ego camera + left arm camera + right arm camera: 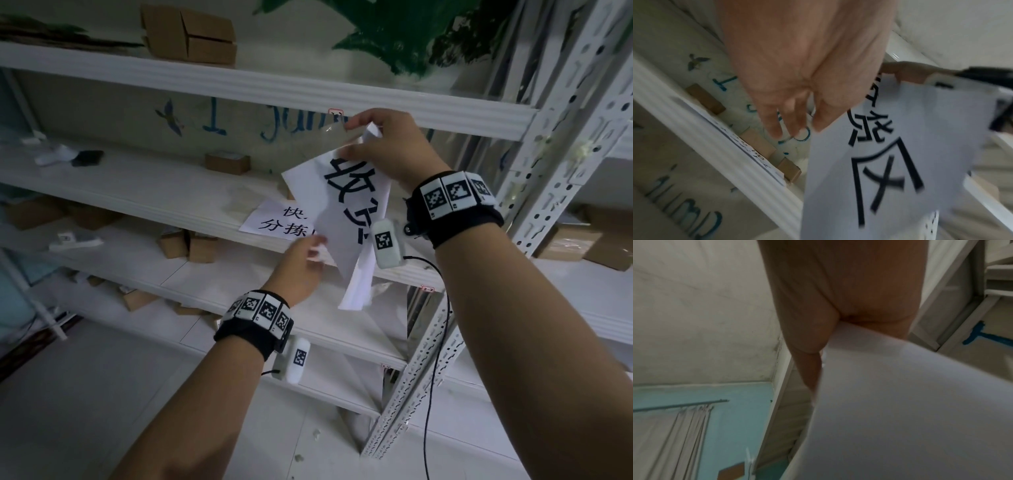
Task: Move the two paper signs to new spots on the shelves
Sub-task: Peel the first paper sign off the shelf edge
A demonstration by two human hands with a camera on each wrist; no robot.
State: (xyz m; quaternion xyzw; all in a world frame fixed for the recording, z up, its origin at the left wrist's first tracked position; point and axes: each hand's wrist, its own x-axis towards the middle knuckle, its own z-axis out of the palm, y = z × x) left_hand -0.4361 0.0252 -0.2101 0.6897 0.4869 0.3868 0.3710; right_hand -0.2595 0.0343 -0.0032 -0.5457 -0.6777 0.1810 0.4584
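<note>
A white paper sign (346, 212) with large black characters hangs in front of the middle shelf (154, 198). My right hand (349, 137) pinches its top corner, where a strip of clear tape sticks up. The right wrist view shows the thumb and fingers (807, 340) closed on the sheet (900, 402). My left hand (315, 248) is at the sign's lower left edge with relaxed fingers. In the left wrist view the thumb overlaps the paper's (890, 162) edge and the fingers (777, 126) stay clear of it. A second sign (274, 219) with smaller characters lies on the shelf, partly hidden behind the held one.
White metal racks have a perforated upright post (513, 205) just right of my right wrist. Cardboard boxes stand on the top shelf (190, 34), at the back of the middle shelf (227, 162) and below it (191, 246). A black cable (435, 342) hangs from my right wrist.
</note>
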